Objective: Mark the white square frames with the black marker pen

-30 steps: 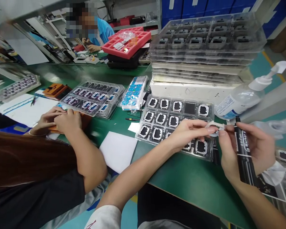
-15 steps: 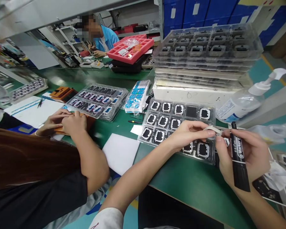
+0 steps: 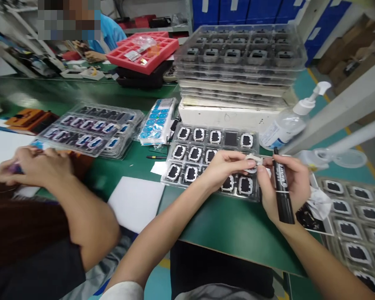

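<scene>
My left hand (image 3: 226, 167) pinches a small whitish frame-like part (image 3: 253, 161) between thumb and fingers, above the right side of a clear tray (image 3: 166, 180) of white-rimmed black parts. Close to its right, my right hand (image 3: 287, 185) holds a black marker (image 3: 282, 187) that points upward, cap end at the top. The right thumb tip meets the edge of the whitish part. Behind the tray stands a tall stack of clear trays (image 3: 237, 62) on a white box (image 3: 225, 114).
A pump bottle (image 3: 284, 125) stands right of the tray. Another tray of parts (image 3: 346, 227) lies at the far right. A co-worker's hands (image 3: 40, 166) work at the left, near stacked trays (image 3: 90, 129), a blue-patterned pack (image 3: 158, 123) and a white sheet (image 3: 136, 204).
The view has turned to the right, so the bench things appear further left and more of the right-hand tray shows. Both my hands keep their holds on the part and the marker.
</scene>
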Available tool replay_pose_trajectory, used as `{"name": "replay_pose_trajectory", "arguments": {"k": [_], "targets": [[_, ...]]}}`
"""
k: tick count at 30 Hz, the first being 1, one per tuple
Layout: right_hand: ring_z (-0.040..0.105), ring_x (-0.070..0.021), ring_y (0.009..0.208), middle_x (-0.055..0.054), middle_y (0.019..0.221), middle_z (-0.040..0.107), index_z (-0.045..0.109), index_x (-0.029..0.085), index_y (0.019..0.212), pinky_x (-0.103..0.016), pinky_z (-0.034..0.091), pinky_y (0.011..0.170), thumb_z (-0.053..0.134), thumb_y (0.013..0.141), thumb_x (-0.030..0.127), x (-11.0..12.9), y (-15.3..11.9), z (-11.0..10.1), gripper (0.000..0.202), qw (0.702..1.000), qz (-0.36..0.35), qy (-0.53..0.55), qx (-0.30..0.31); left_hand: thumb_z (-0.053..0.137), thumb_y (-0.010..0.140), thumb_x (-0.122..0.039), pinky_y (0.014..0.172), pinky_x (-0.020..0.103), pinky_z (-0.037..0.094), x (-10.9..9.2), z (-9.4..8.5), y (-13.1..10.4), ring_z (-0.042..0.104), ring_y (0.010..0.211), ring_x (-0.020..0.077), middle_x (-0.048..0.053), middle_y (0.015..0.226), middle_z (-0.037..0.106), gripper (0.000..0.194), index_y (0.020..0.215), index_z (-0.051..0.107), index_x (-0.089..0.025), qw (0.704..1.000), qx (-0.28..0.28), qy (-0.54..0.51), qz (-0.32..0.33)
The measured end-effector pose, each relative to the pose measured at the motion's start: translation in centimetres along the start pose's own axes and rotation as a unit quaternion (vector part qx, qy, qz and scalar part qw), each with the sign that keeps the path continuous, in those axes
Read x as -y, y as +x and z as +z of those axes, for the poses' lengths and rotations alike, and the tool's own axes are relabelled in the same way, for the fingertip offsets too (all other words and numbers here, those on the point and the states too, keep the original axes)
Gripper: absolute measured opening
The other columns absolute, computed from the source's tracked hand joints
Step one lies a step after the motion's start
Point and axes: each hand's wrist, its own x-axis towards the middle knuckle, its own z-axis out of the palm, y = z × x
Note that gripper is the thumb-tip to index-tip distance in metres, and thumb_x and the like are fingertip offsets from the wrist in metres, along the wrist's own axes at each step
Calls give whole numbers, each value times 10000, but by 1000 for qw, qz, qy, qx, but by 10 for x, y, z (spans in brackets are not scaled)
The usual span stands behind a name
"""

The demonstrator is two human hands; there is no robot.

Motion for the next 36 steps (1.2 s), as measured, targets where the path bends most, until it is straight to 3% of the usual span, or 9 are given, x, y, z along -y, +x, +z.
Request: {"name": "replay_pose_trajectory", "arguments": {"k": [11,16,29,36], "targets": [[728,-215,919,-21,1047,679,692,313,1207,-454,665,863,811,897,301,4,2,2,332,1000,26,13,10,1005,687,-386,822,320,568,-1,1,-2,699,806,150,50,830,778,316,803,829,-150,1000,-10,3,3],[737,-205,928,-19,1066,682,698,308,1218,-428,660,855,811,898,269,3,1,2,341,999,33,24,7,1018,677,-361,797,300,562,-1,1,-1,723,843,161,51,888,804,345,909,848,-171,1000,-9,-5,6],[753,-209,939,-14,1054,700,687,305,1219,-426,669,863,813,894,319,-1,0,1,349,999,45,3,1,1018,662,-410,903,345,538,-2,3,-3,714,862,181,63,863,808,325,819,868,-168,1000,-9,26,12],[756,-195,925,-5,1050,703,700,322,1227,-409,659,853,824,892,270,0,1,2,361,999,43,22,1,1002,693,-410,806,306,556,-1,1,-3,708,867,172,69,882,799,305,844,875,-176,1000,-2,20,1]]}}
